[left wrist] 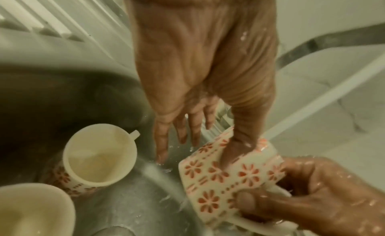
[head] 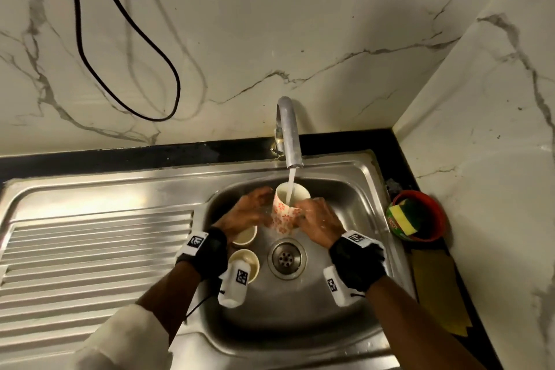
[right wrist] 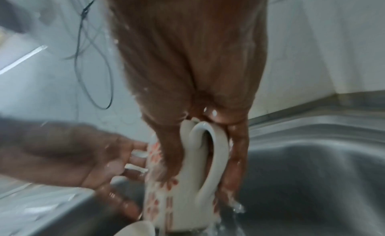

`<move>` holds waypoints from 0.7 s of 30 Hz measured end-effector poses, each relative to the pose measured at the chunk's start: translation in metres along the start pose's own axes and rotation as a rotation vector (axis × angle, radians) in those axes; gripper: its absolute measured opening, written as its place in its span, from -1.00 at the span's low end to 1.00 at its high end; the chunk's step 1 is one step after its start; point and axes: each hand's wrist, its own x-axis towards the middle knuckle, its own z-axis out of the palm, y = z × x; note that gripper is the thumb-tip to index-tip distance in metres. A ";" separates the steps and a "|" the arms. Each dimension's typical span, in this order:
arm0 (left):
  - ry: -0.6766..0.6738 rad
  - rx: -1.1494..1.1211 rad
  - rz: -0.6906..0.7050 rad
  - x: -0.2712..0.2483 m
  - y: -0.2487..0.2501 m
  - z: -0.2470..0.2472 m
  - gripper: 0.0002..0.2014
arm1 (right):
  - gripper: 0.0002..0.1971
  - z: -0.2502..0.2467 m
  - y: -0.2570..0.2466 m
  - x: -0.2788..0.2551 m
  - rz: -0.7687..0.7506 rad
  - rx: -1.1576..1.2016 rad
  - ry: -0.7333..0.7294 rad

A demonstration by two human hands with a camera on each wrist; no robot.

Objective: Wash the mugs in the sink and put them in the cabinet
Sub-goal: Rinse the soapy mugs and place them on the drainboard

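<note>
Mug in hand: the floral mug is held tilted under the tap, at about 12 o'clock from the drain; running water falls straight into its open mouth.
Right hand: the right hand grips the mug on its handle side, thumb on the patterned wall and fingers curled round by the handle.
Left hand: the left hand has straight, spread fingers; its thumb presses the mug's wall, rubbing rather than clasping.
Waiting mugs: two more mugs stand upright on the basin floor at about 9 o'clock from the drain, a pale residue or liquid inside; they look unwashed.
Progress: judged early, with one mug mid-rinse, two left, and nothing yet in a cabinet, which is out of view.
Sink: the sink holds all three mugs and flowing water.
Red bowl: at 3 o'clock, a red bowl holds a yellow-green sponge.
</note>
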 end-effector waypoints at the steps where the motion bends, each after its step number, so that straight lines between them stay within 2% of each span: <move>1: 0.084 -0.048 0.022 0.003 -0.002 -0.003 -0.41 | -0.82 0.004 -0.003 -0.002 0.007 0.009 0.009; 4: 0.296 -0.081 -0.019 0.011 -0.010 -0.007 -0.59 | -0.84 0.009 0.002 -0.010 0.062 0.288 -0.029; 7: 0.345 -0.048 -0.057 0.016 -0.016 0.000 -0.75 | -0.83 0.015 0.002 -0.007 0.176 0.533 0.038; 9: 0.392 -0.021 -0.043 0.017 -0.012 0.011 -0.88 | -0.91 0.020 -0.005 -0.001 0.272 0.780 0.002; 10: 0.404 -0.009 -0.038 0.017 -0.008 0.017 -0.88 | -0.81 0.023 -0.006 0.001 0.326 0.958 -0.046; 11: 0.414 -0.001 -0.042 0.018 -0.005 0.019 -0.80 | -0.67 0.025 -0.004 0.004 0.380 1.166 -0.104; 13: 0.413 -0.017 -0.054 0.016 0.000 0.019 -0.52 | -0.47 0.030 0.001 0.007 0.454 1.559 -0.199; 15: 0.388 -0.011 -0.099 0.017 0.002 0.012 -0.33 | -0.34 0.033 0.005 0.009 0.535 1.830 -0.221; 16: 0.364 0.003 -0.125 0.018 0.005 0.011 -0.32 | -0.32 0.035 0.007 0.009 0.592 1.917 -0.207; 18: 0.309 -0.008 -0.131 0.016 0.013 0.017 -0.46 | -0.27 0.038 0.007 0.007 0.675 2.052 -0.186; 19: 0.281 -0.040 -0.133 0.016 0.017 0.022 -0.52 | -0.24 0.038 0.007 0.006 0.690 2.113 -0.183; 21: 0.245 -0.087 -0.153 0.017 0.021 0.030 -0.51 | -0.18 0.040 0.012 0.007 0.691 2.188 -0.178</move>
